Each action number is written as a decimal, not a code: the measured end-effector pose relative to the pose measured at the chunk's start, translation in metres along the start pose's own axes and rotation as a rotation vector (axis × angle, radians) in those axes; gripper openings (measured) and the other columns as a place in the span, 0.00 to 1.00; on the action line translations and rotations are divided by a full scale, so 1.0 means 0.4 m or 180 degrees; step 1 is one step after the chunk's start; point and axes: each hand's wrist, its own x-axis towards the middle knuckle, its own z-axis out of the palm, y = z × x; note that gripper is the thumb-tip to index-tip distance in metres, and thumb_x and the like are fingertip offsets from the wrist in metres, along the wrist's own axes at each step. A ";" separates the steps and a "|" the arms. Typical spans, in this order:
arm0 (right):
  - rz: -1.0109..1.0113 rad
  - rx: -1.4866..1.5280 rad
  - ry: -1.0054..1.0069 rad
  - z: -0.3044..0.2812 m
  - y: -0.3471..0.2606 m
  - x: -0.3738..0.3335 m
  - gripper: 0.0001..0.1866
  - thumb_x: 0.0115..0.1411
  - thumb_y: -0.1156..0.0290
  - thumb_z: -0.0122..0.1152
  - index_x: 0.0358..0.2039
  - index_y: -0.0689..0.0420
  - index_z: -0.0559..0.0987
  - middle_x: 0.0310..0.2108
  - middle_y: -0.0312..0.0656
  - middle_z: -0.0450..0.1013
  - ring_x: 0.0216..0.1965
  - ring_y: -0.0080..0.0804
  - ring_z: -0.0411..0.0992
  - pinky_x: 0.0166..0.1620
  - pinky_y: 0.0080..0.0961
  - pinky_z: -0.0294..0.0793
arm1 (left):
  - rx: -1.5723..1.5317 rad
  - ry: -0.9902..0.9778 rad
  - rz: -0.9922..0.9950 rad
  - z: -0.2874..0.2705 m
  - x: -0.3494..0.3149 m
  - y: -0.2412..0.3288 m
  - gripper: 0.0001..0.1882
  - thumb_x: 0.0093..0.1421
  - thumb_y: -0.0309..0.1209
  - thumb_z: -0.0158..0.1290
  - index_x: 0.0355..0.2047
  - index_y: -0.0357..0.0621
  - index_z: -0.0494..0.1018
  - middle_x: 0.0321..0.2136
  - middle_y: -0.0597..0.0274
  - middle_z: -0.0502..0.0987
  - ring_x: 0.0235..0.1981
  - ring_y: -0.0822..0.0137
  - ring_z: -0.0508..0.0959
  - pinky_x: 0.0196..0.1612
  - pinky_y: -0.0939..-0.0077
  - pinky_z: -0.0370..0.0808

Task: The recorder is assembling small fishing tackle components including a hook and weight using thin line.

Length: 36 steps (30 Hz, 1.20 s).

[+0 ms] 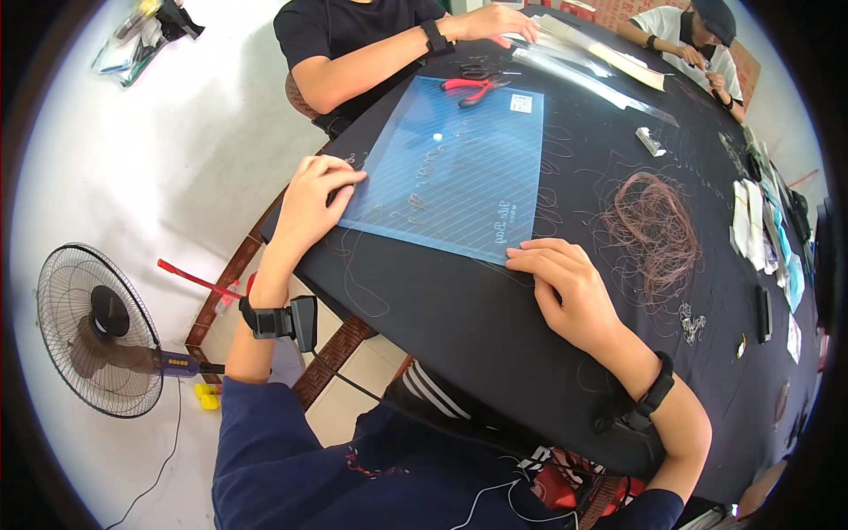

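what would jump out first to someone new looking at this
Probably the translucent blue folder on the black-covered table, with the left hand at its left edge and the right hand at its near right corner. Next, the red-handled pliers at its far edge and the reddish-brown tangle of strands to its right.

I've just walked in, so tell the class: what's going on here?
A person's left hand touches the left edge of a translucent blue plastic folder on a black cloth-covered table; the right hand touches its near right corner. Red-handled pliers lie at its far edge. A reddish-brown tangle of thin strands lies to the right. Across the table, another person's hand is by clear plastic strips.
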 end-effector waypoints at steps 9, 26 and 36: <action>0.0002 0.0040 0.0001 0.003 -0.003 0.002 0.14 0.50 0.85 0.54 0.37 0.60 0.79 0.42 0.41 0.77 0.49 0.39 0.72 0.50 0.35 0.69 | 0.0392 -0.0134 -0.0140 0.016 0.045 -0.033 0.10 0.55 0.29 0.58 0.39 0.49 0.81 0.37 0.65 0.75 0.43 0.61 0.71 0.47 0.67 0.70; 0.0080 0.0070 -0.0040 0.002 -0.002 -0.002 0.13 0.50 0.86 0.53 0.36 0.60 0.79 0.42 0.41 0.77 0.51 0.41 0.71 0.52 0.35 0.69 | 0.0872 -0.0087 -0.0580 0.016 0.060 -0.044 0.04 0.54 0.31 0.58 0.29 0.48 0.76 0.30 0.67 0.77 0.37 0.62 0.74 0.40 0.67 0.72; -0.0066 0.0000 0.0003 0.005 0.002 -0.002 0.12 0.51 0.84 0.55 0.36 0.60 0.78 0.43 0.41 0.76 0.49 0.41 0.71 0.50 0.36 0.69 | 0.1152 -0.0112 -0.0170 0.039 0.050 -0.081 0.03 0.56 0.28 0.54 0.30 0.44 0.72 0.30 0.59 0.75 0.36 0.57 0.74 0.39 0.63 0.72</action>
